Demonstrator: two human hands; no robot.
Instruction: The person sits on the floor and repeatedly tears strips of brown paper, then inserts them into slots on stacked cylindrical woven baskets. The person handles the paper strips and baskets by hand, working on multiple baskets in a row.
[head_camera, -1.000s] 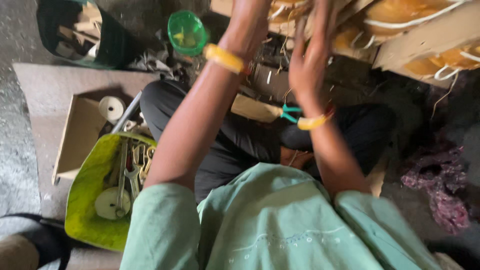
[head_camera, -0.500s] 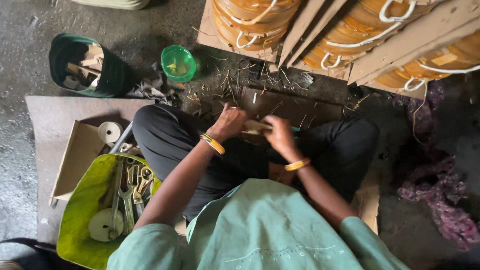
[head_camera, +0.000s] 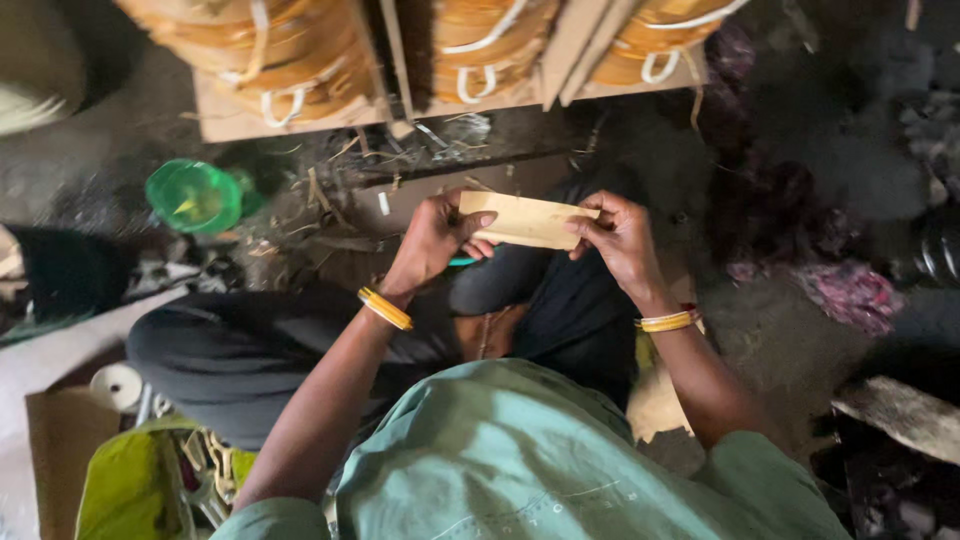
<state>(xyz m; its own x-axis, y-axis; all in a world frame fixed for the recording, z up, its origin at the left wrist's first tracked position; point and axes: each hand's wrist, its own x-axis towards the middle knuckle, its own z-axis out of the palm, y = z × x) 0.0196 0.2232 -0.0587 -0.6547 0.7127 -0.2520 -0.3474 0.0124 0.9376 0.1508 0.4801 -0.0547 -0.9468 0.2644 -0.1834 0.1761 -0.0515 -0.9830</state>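
Note:
A flat tan strip (head_camera: 525, 220), like a thin piece of wood or bamboo, is stretched level between both hands above my lap. My left hand (head_camera: 432, 242) pinches its left end, thumb on top. My right hand (head_camera: 618, 237) grips its right end with the fingers curled over the edge. Yellow bangles circle both wrists. A bit of teal object (head_camera: 462, 261) peeks out below my left hand. I sit cross-legged in dark trousers (head_camera: 250, 350) and a pale green top.
Stacks of coiled tan strips tied with white cord (head_camera: 290, 50) sit on boards ahead. A green plastic cup (head_camera: 195, 196) stands on the ground at left. A yellow-green tray with metal tools (head_camera: 140, 480) and a tape roll (head_camera: 117, 386) lie lower left. Purple cloth (head_camera: 850, 295) lies right.
My hands came down from raised overhead to lap height. They now hold the tan strip further up and clear between them, and the camera has shifted left and closer.

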